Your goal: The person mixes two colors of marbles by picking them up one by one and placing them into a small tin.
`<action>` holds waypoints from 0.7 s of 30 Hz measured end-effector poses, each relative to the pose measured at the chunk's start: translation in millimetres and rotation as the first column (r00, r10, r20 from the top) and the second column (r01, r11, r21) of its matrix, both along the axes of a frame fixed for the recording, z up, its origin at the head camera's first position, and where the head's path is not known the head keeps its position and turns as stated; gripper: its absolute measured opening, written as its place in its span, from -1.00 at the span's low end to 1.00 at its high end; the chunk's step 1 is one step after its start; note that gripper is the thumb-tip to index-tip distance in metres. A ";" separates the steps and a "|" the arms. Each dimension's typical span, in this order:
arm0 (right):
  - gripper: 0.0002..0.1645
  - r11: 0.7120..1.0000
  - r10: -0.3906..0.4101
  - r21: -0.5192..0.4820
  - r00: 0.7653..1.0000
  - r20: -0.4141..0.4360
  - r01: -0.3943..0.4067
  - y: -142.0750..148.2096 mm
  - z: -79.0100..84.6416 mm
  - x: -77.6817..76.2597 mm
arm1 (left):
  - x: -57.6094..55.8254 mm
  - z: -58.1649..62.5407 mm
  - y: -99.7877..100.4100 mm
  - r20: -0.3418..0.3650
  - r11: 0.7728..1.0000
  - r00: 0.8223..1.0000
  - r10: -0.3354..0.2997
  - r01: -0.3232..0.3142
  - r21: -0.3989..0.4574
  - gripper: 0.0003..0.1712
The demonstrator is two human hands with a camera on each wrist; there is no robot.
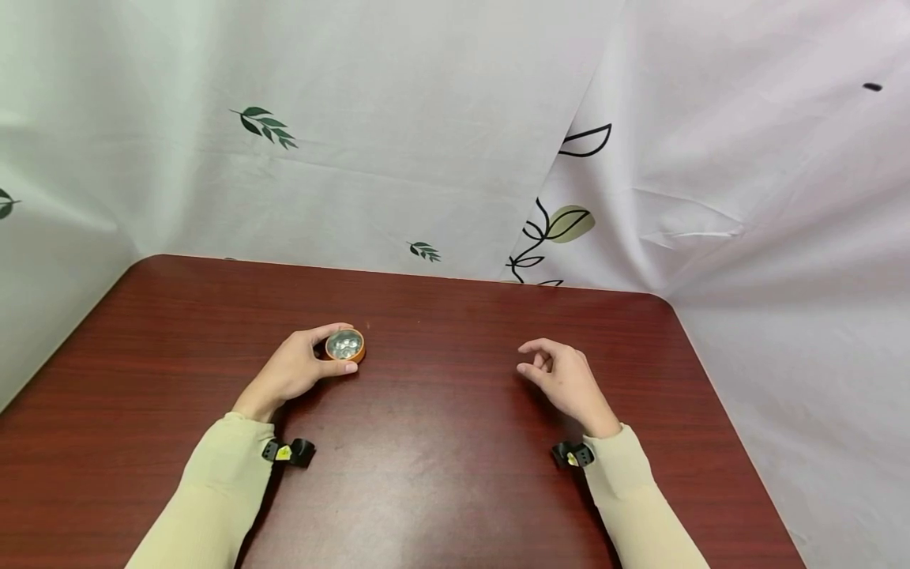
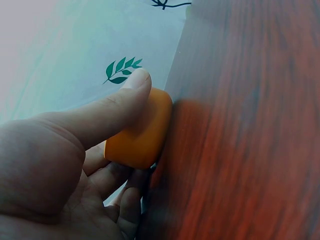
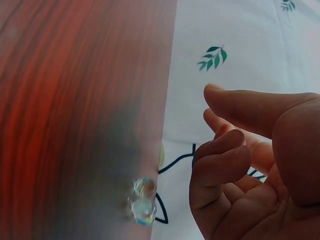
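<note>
My left hand (image 1: pixel 298 365) holds a small round orange container (image 1: pixel 360 355) at the left of the table, thumb on the near side and fingers on the far side. Its top looks silvery and glassy; I cannot tell whether that is a lid or what lies inside. In the left wrist view the smooth orange wall (image 2: pixel 142 132) rests against or just above the tabletop, with the thumb pressed along it. My right hand (image 1: pixel 565 379) hovers over the table at the right, fingers loosely curled around nothing. Beyond it, the right wrist view shows a clear, rounded glassy thing (image 3: pixel 143 201) on the table.
The dark red wooden table (image 1: pixel 426 442) has rounded far corners. White cloth (image 1: pixel 398 142) with leaf prints hangs behind it and along both sides. Each wrist carries a black strap camera, the left one (image 1: pixel 290 452) and the right one (image 1: pixel 573 454).
</note>
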State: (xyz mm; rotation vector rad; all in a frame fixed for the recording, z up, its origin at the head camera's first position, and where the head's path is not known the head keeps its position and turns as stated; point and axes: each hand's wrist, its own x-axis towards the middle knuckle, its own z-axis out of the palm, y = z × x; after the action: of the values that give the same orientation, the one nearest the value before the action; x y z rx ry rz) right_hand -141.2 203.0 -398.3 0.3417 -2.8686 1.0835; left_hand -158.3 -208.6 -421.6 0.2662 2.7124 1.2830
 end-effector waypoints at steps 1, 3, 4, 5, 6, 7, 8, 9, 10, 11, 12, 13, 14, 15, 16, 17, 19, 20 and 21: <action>-0.73 1.000 -0.003 0.006 1.000 0.001 0.003 1.7 -0.6 -0.1 | -0.4 -0.4 -0.2 0.001 1.000 1.000 0.001 -0.001 -0.001 -0.23; -0.73 1.000 -0.008 0.018 1.000 0.002 0.008 5.2 -1.6 -0.6 | -1.0 -1.1 -0.6 0.003 1.000 1.000 0.003 -0.003 -0.002 -0.23; -0.73 1.000 -0.010 0.023 1.000 0.001 0.010 6.7 -2.0 -0.7 | -1.2 -1.2 -0.5 0.004 1.000 1.000 0.003 -0.003 -0.001 -0.24; -0.73 1.000 -0.013 0.027 1.000 0.004 0.013 8.1 -2.0 -0.7 | -1.3 -1.3 -0.5 0.003 1.000 1.000 0.003 -0.003 -0.001 -0.25; -0.73 0.999 -0.016 0.030 1.000 0.006 0.015 9.3 -2.0 -0.6 | -1.3 -1.4 -0.6 0.000 1.000 1.000 0.002 -0.002 0.001 -0.26; -0.73 0.999 -0.016 0.034 1.000 0.007 0.016 10.3 -1.9 -0.6 | -1.0 -1.4 -0.4 -0.004 1.000 1.000 0.000 0.000 0.002 -0.26; -0.73 0.999 -0.017 0.036 1.000 0.010 0.016 11.4 -1.6 -0.4 | -0.9 -1.3 -0.3 -0.005 1.000 1.000 -0.001 0.001 0.003 -0.27; -0.73 0.999 -0.017 0.038 1.000 0.012 0.017 12.3 -1.2 -0.2 | -0.7 -1.2 -0.2 -0.007 1.000 1.000 -0.002 0.002 0.004 -0.27; -0.73 0.999 -0.017 0.040 1.000 0.011 0.016 13.2 -1.2 -0.1 | -0.7 -1.4 -0.2 -0.009 1.000 1.000 -0.002 0.002 0.007 -0.28; -0.73 0.999 -0.018 0.044 1.000 0.012 0.017 14.1 -1.1 0.0 | -0.8 -1.7 -0.4 -0.010 1.000 1.000 -0.003 0.003 0.006 -0.28; -0.73 0.999 -0.017 0.049 1.000 0.009 0.016 15.1 -1.1 0.0 | -1.0 -2.0 -0.4 -0.010 1.000 1.000 -0.004 0.004 0.008 -0.28; -0.73 0.998 -0.016 0.055 1.000 0.007 0.016 16.1 -1.3 0.0 | -0.9 -2.0 -0.3 -0.008 1.000 1.000 -0.004 0.004 0.008 -0.28; -0.73 0.998 -0.017 0.061 1.000 0.005 0.016 16.9 -1.5 0.0 | -1.0 -2.0 -0.3 -0.005 1.000 1.000 -0.003 0.003 0.008 -0.28; -0.73 0.997 -0.017 0.069 1.000 0.002 0.017 17.7 -1.7 0.0 | -1.0 -2.0 -0.2 -0.003 1.000 1.000 -0.002 0.002 0.009 -0.28; -0.73 0.997 -0.017 0.078 1.000 -0.002 0.018 18.7 -1.9 0.0 | -0.9 -2.0 -0.3 -0.002 1.000 1.000 -0.002 0.002 0.008 -0.28; -0.73 0.996 -0.019 0.087 1.000 -0.003 0.019 19.7 -2.2 0.0 | -0.8 -1.9 -0.2 0.000 1.000 1.000 -0.001 0.001 0.008 -0.28; -0.74 0.995 -0.020 0.101 1.000 -0.006 0.021 21.5 -2.9 -0.1 | -0.3 -1.4 0.2 0.002 1.000 1.000 0.001 -0.001 0.009 -0.27; -0.74 0.994 -0.021 0.105 1.000 -0.007 0.021 22.3 -3.2 -0.2 | 0.0 -1.2 0.2 0.002 1.000 1.000 0.002 -0.002 0.009 -0.27; -0.74 0.994 -0.020 0.110 1.000 -0.008 0.021 23.1 -3.5 -0.3 | 0.0 -1.2 0.1 0.002 1.000 1.000 0.003 -0.003 0.009 -0.26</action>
State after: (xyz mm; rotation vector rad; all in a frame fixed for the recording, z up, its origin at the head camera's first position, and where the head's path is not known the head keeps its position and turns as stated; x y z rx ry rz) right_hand -141.4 226.1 -401.7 0.3195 -2.9259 0.9219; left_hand -158.3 -208.5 -422.9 0.2615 2.7078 1.2954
